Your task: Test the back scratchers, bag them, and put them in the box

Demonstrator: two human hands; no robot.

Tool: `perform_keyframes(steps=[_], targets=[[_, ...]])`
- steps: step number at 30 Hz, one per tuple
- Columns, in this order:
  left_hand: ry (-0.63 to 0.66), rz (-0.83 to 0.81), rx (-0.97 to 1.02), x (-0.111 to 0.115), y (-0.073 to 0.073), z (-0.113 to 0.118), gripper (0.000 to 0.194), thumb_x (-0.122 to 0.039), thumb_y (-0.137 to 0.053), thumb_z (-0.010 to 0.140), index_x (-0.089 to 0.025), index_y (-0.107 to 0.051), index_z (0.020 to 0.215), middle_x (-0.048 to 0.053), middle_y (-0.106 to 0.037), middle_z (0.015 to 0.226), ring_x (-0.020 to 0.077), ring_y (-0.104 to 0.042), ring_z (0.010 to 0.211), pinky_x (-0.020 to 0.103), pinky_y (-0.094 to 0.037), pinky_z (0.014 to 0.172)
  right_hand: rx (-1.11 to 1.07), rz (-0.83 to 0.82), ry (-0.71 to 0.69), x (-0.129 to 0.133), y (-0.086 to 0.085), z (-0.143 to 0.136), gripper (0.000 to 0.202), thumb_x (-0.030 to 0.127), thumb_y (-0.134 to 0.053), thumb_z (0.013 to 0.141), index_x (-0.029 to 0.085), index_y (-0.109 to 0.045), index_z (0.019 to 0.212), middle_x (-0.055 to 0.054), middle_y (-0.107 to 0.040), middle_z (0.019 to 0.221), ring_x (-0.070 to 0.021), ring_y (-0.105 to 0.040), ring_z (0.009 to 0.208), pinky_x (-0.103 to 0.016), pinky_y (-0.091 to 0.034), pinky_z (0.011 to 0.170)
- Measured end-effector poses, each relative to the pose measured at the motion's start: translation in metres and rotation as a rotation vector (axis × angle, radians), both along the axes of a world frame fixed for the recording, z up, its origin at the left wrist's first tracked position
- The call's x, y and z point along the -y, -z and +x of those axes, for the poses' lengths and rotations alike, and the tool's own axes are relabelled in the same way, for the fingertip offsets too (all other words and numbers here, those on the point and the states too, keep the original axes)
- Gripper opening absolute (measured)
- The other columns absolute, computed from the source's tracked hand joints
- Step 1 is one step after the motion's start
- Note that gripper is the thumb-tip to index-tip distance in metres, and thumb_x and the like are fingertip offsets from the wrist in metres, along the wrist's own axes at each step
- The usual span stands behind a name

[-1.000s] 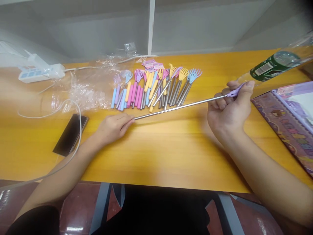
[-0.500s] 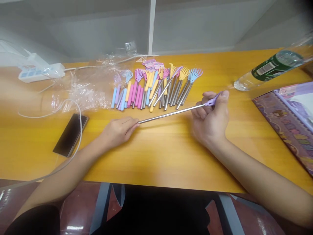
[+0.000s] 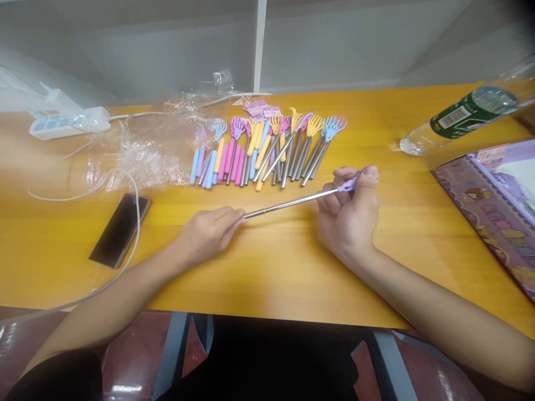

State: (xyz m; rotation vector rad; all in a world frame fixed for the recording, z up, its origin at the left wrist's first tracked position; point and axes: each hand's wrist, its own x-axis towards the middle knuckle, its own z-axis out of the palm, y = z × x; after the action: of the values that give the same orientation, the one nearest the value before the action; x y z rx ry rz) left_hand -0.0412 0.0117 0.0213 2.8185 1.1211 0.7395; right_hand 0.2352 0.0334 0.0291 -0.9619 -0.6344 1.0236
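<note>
One back scratcher with a long metal rod [image 3: 292,203] and a purple claw head [image 3: 349,184] is stretched between my hands above the table. My left hand [image 3: 211,234] pinches the rod's lower left end. The purple head is gripped by my right hand [image 3: 351,214], palm turned up, thumb on the claw. Behind them lies a row of more scratchers: metal rods [image 3: 298,159], yellow claw heads [image 3: 314,125], a blue claw head [image 3: 334,128], and pink handles [image 3: 238,165], with blue, purple and yellow handles among them.
Clear plastic wrapping [image 3: 146,156] lies left of the row, near a white power strip [image 3: 71,122]. A white cable [image 3: 137,223] crosses a dark phone [image 3: 119,231]. At right are a water bottle [image 3: 460,118] and a purple printed box [image 3: 489,217].
My right hand has moved left and slightly down with the purple head. My left hand has shifted slightly right and down. The hands are closer together and less rod shows.
</note>
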Motion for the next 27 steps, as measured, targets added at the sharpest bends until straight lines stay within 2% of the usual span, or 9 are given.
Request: perform_keyframes(steps=[8,14,24,27], targets=[[0.002,0.07,-0.067,0.006,-0.011,0.002,0.02,-0.025,-0.052,0.111,-0.018,-0.07,0.107,0.002,-0.073,0.077,0.0138,-0.066,0.063,0.028,-0.046,0.056,-0.008,0.052,-0.019,0.007,-0.002,-0.003,0.05,0.072,-0.075,0.089,0.023,-0.068,0.081,0.008,-0.015,0.058,-0.0092,-0.011,0.048,-0.026,-0.013,0.044],[0.003,0.06,-0.032,0.012,-0.013,0.004,0.014,-0.022,-0.055,0.11,-0.017,-0.068,0.11,0.003,-0.075,0.084,0.0134,-0.068,0.066,0.027,-0.047,0.058,-0.021,0.031,-0.024,0.014,-0.005,-0.008,0.051,0.072,-0.079,0.085,0.022,-0.068,0.082,0.009,-0.017,0.057,-0.009,-0.012,0.049,-0.027,-0.012,0.045],[0.002,0.023,-0.022,0.021,-0.018,0.01,0.014,-0.021,-0.056,0.11,-0.016,-0.069,0.108,0.002,-0.075,0.082,0.0134,-0.068,0.065,0.027,-0.048,0.056,0.012,0.028,-0.085,0.021,0.003,-0.013,0.048,0.069,-0.065,0.099,0.024,-0.07,0.083,0.007,-0.014,0.058,-0.0111,-0.012,0.05,-0.03,-0.012,0.048],[0.01,0.001,0.004,0.024,-0.018,0.013,0.013,-0.02,-0.056,0.109,-0.016,-0.068,0.109,0.002,-0.075,0.083,0.0133,-0.068,0.065,0.026,-0.049,0.057,-0.016,0.025,-0.089,0.031,0.005,-0.02,0.048,0.067,-0.065,0.1,0.023,-0.072,0.083,0.005,-0.021,0.059,-0.0106,-0.017,0.051,-0.029,-0.015,0.049]])
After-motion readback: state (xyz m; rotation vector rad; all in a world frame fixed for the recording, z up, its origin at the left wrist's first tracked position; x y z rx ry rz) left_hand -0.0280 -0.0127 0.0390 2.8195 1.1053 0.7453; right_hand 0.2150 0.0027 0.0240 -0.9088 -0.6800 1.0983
